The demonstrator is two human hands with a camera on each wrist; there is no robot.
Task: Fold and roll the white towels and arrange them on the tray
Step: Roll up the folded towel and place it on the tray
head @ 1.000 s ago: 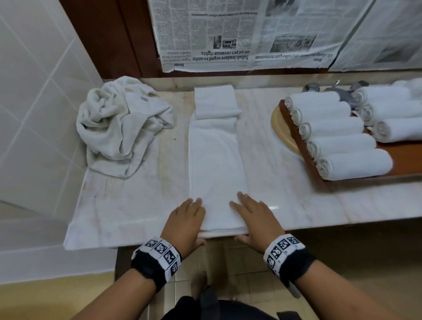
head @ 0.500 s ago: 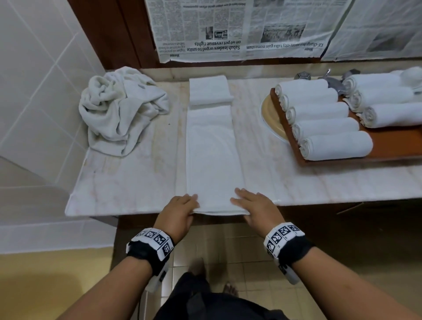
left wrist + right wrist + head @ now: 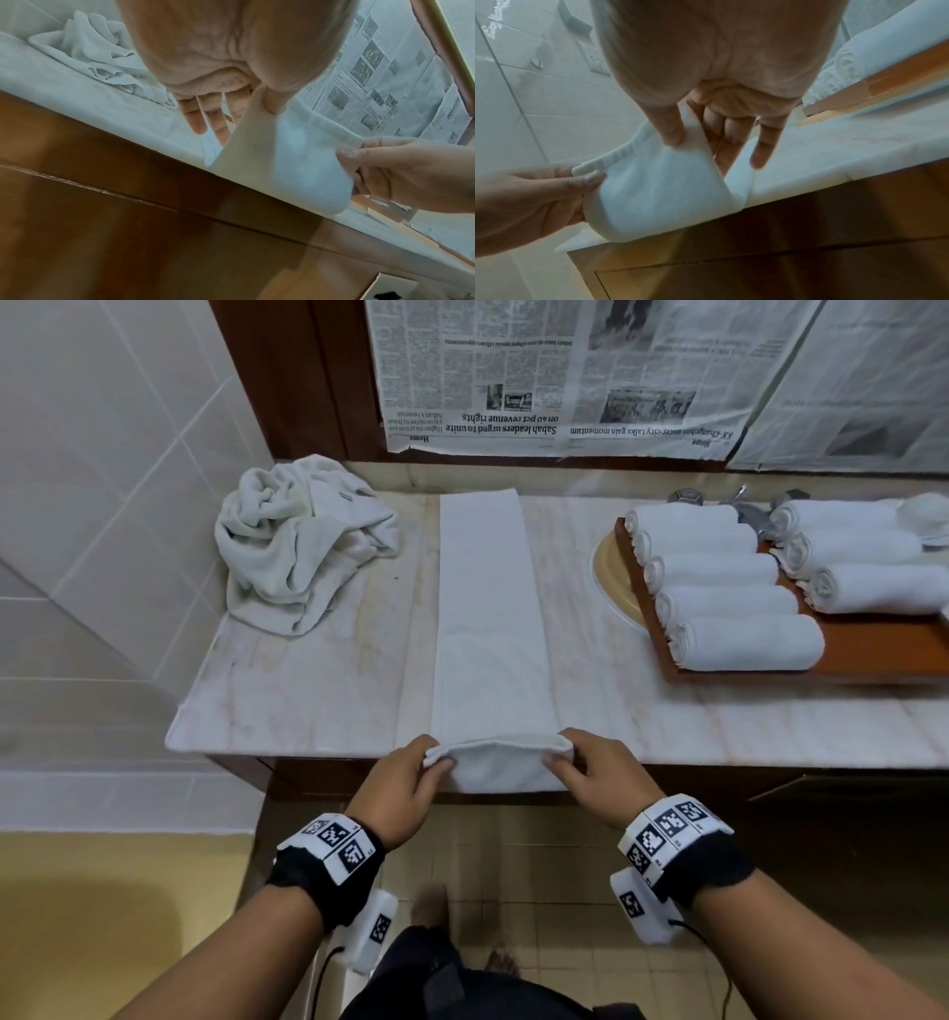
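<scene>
Marble counter (image 3: 308,711), long folded terry towel (image 3: 488,618), both hands pinching near end

Legible upside down on the newspaper (image 3: 554,377) taped to the wall: "Sabah leaders urged to unite", "on 40 pct revenue rights", "Home".

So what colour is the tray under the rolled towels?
Reddish-brown wood; the tray shows best in the head view.
</scene>
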